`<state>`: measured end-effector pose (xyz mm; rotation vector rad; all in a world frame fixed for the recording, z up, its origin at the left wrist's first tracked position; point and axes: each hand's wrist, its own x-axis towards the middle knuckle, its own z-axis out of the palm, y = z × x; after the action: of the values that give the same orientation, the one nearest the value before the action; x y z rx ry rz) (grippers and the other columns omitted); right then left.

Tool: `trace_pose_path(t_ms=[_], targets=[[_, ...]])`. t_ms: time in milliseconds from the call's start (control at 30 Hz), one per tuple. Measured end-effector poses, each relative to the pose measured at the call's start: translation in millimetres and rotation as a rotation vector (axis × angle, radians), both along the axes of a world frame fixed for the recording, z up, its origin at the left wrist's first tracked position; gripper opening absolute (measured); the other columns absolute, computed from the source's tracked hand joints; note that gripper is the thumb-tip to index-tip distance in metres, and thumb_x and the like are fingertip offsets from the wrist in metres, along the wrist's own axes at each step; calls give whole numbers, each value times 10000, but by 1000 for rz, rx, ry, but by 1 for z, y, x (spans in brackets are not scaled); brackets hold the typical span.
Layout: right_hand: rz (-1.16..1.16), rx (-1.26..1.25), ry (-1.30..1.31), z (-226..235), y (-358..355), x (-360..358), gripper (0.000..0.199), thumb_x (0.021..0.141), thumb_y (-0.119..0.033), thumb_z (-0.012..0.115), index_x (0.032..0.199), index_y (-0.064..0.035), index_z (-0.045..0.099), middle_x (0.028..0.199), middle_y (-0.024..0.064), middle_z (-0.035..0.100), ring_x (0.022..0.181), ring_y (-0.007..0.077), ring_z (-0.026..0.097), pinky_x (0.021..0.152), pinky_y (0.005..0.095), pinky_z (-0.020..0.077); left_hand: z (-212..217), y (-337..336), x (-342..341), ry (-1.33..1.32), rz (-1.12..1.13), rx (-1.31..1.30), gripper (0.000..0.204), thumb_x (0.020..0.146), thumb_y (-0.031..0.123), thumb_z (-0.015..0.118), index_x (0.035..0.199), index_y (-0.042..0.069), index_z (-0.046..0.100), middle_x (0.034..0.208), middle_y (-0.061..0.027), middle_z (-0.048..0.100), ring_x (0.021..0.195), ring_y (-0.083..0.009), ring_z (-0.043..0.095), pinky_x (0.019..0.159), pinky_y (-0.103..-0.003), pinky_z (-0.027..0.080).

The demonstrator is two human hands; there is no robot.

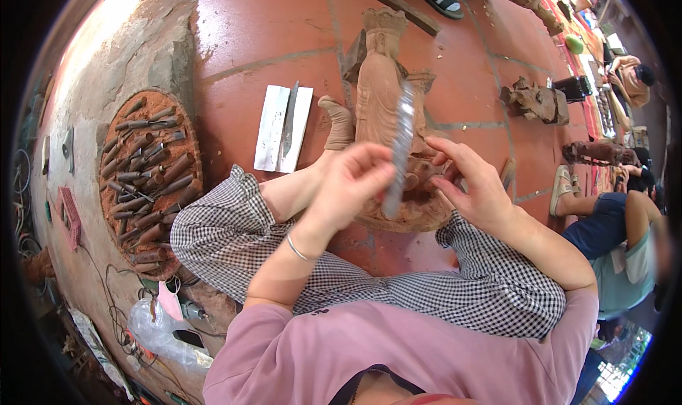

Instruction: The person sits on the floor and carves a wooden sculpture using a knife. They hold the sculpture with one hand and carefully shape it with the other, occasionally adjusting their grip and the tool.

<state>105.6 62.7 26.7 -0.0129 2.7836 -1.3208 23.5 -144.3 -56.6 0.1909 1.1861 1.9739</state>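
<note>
A carved wooden statue (376, 100) of a robed figure lies on the floor tiles between my legs, its wide base toward me. My left hand (355, 181) is closed, pinching a long, narrow silvery strip (403, 132) at the fingertips. The strip looks like metal, is smeared by motion, and stands out in front of the carving; its exact kind cannot be made out. My right hand (472, 185) is by the right side of the statue's base, thumb and fingers curved and apart, with nothing visible held between them.
At left, a round tray (190, 121) holds many wooden-handled carving tools. A dark blade (290, 121) rests on white paper (268, 139) beside my foot. Cables, a plastic bag (153, 327) and a phone (189, 338) lie lower left. Right: a rough wood piece (529, 100) and a seated person (618, 242).
</note>
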Motion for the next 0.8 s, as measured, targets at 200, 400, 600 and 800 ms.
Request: trace_pose_path(t_ms=[200, 400, 600, 800], targets=[[150, 198, 104, -10, 5, -1, 331, 790, 11, 710, 1098, -85, 636, 887, 104, 604, 772, 257, 622, 649, 323, 515, 23, 11, 44, -206, -255, 232, 132, 988, 130, 587, 1032, 7, 566, 924, -33, 639, 802, -76, 637, 688, -249, 559], [-92, -48, 17, -17, 19, 3, 108, 919, -79, 658, 1008, -23, 635, 888, 45, 629, 778, 110, 601, 652, 271, 508, 20, 20, 62, 1215, -232, -159, 418, 736, 257, 789, 1061, 44, 634, 1184, -147, 613, 1176, -345, 553, 1035, -513, 428], [-465, -488, -67, -23, 46, 16, 430, 1057, -384, 431, 1145, -7, 618, 875, 49, 639, 717, 76, 574, 627, 219, 485, -2, 30, 95, 1535, -223, -311, 313, 772, 201, 746, 1011, 41, 625, 1177, -138, 602, 1180, -298, 548, 1063, -508, 389], [-590, -477, -182, -15, 53, 20, 560, 1050, -525, 315, 1085, -20, 556, 743, 61, 605, 637, 97, 558, 594, 236, 466, 2, 27, 122, 1104, -310, 106, 240, 850, 189, 720, 766, 82, 522, 562, -57, 504, 460, -262, 515, 472, -355, 441]])
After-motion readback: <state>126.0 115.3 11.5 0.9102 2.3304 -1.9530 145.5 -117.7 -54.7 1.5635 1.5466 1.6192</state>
